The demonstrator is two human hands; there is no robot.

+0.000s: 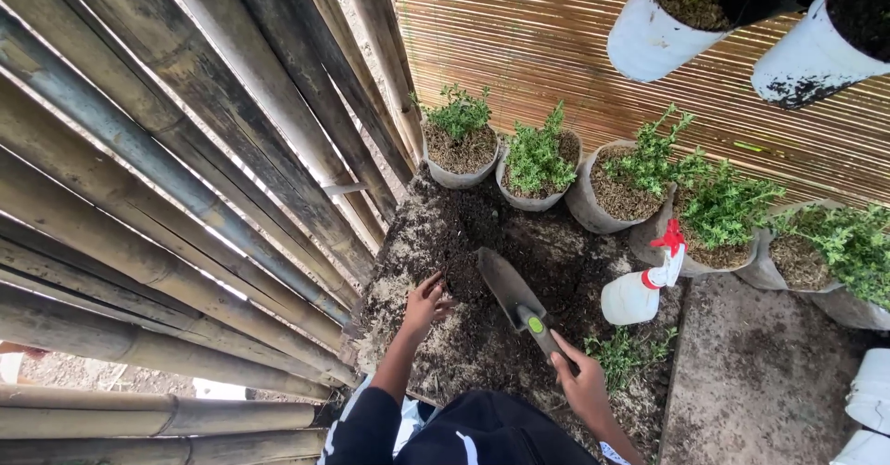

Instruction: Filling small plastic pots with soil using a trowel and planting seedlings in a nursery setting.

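The right hand [582, 383] holds the handle of a garden trowel [515, 300] with its fingers closed around it; the blade lies on the dark soil [473, 233]. The left hand [425, 304] touches the soil beside the blade, fingers spread narrow. A white spray bottle [640, 289] with a red nozzle stands near, in front of 5 grow bags [461, 154] with green plants.

Grey trowel [512, 291] with green button; white spray bottle [640, 291], red trigger, at three o'clock; dark brown soil [464, 233].

Single head view, looking steeply down — near the soil bed [519, 242]
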